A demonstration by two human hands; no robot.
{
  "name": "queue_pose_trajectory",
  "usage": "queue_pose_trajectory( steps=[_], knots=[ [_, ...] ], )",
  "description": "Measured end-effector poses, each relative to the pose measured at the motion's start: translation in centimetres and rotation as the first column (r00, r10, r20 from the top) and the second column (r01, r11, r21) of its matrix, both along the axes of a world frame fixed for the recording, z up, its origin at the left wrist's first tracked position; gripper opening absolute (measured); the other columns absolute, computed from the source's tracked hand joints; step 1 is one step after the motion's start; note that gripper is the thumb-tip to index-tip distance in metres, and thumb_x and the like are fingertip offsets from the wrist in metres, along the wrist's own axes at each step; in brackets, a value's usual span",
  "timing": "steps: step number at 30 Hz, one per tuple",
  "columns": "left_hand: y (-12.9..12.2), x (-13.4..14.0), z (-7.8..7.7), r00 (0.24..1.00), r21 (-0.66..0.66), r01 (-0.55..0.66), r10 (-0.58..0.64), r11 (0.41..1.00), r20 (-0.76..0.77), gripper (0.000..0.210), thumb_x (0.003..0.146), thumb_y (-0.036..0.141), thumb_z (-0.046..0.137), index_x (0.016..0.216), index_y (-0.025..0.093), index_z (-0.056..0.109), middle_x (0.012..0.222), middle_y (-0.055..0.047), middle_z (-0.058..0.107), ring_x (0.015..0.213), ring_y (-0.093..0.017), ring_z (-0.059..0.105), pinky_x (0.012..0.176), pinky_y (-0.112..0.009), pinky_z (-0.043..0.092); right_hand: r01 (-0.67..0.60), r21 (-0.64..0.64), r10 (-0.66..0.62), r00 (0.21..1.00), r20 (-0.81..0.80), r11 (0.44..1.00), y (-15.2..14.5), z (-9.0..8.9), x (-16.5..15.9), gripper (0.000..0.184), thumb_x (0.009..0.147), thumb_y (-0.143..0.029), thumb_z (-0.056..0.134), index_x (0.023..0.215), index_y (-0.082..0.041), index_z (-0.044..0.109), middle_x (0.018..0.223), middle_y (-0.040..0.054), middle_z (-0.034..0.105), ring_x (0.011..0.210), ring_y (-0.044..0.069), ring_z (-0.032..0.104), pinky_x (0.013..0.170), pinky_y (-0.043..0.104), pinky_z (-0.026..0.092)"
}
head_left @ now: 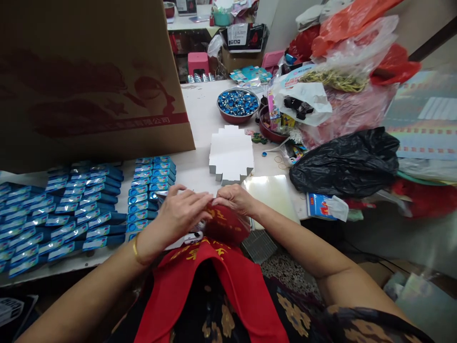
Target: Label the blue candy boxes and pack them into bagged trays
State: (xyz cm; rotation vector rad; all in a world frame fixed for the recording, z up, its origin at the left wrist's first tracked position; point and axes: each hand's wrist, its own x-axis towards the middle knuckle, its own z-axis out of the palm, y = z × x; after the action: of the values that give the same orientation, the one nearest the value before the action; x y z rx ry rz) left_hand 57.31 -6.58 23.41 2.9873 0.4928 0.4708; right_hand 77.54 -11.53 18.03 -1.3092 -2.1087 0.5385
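Many blue boxes (100,221) look done; stacked white blanks (232,152) remain; left hand (185,207) and right hand (233,198) nearly meet, grip unclear.

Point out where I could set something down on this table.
Bare tabletop shows between the cardboard box and the bowl, and between the blue packs and the white stack. Crowded: the left, under those packs, and the right, under plastic bags.

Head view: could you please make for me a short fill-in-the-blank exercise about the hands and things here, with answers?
The left hand and right hand are close together near the ___ apron.
The gold bracelet is on the ___ wrist.
The black bag lies to the ___ of the white stack.
Missing words: red; left; right.
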Motion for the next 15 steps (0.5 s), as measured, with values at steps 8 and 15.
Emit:
queue_pose_trajectory(
  steps=[8, 15],
  knots=[
    [0.6, 1.4, -1.9, 0.992, -0.084, -0.035, 0.045, 0.996, 0.12, 0.018, 0.085, 0.023, 0.048, 0.091, 0.017, 0.064, 0.07, -0.004, 0.065, 0.065, -0.014, 0.058, 0.061, -0.027, 0.042, 0.043, 0.235, -0.102, 0.964, 0.244, 0.971, -1.3, 0.8, 2.1, 0.057, 0.083, -0.064, 0.029, 0.079, -0.015, 0.059, 0.067, 0.0036, 0.06, 0.065, 0.014, 0.053, 0.062, 0.026, 0.031],
    [0.9, 1.3, -2.0, 0.992, -0.099, 0.01, 0.003, 0.995, 0.13, 0.017, 0.085, 0.025, 0.049, 0.089, 0.017, 0.065, 0.067, -0.003, 0.064, 0.063, -0.013, 0.057, 0.061, -0.026, 0.041, -0.042, 0.303, -0.091, 0.905, 0.415, 0.952, -1.4, -0.1, 2.7, 0.062, 0.084, -0.063, 0.025, 0.058, -0.016, 0.054, 0.052, 0.0015, 0.054, 0.051, 0.012, 0.046, 0.056, 0.027, 0.026]
  ],
)
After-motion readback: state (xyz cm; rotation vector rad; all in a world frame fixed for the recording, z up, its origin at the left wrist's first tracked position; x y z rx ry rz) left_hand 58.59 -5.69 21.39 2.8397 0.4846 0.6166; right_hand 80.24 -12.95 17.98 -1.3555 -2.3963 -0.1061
